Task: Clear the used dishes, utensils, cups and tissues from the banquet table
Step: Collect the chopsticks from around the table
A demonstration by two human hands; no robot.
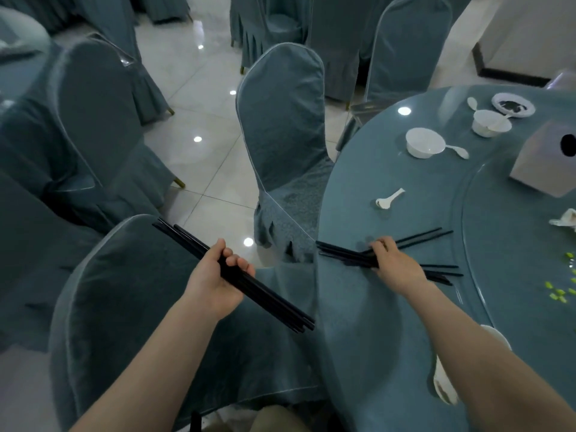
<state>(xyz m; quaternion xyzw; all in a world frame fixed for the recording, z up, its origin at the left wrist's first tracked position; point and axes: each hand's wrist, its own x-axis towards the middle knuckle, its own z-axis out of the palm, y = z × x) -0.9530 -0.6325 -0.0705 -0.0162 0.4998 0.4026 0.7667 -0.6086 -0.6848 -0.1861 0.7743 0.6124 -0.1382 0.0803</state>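
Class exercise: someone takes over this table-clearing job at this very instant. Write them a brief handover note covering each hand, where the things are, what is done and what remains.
Left hand: grips a bundle of black chopsticks, held off the table over a chair.
Right hand: on the table, fingers closing round loose black chopsticks fanned near the edge.
Done: one bundle gathered.
Left: the loose chopsticks, white spoon, two white bowls with spoons, small plate, crumpled tissue, green scraps.

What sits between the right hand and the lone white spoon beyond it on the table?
Nothing visible. The right hand grips black chopsticks at the table's edge; only bare tabletop lies between it and the spoon. The left hand holds its own chopstick bundle, off the table.
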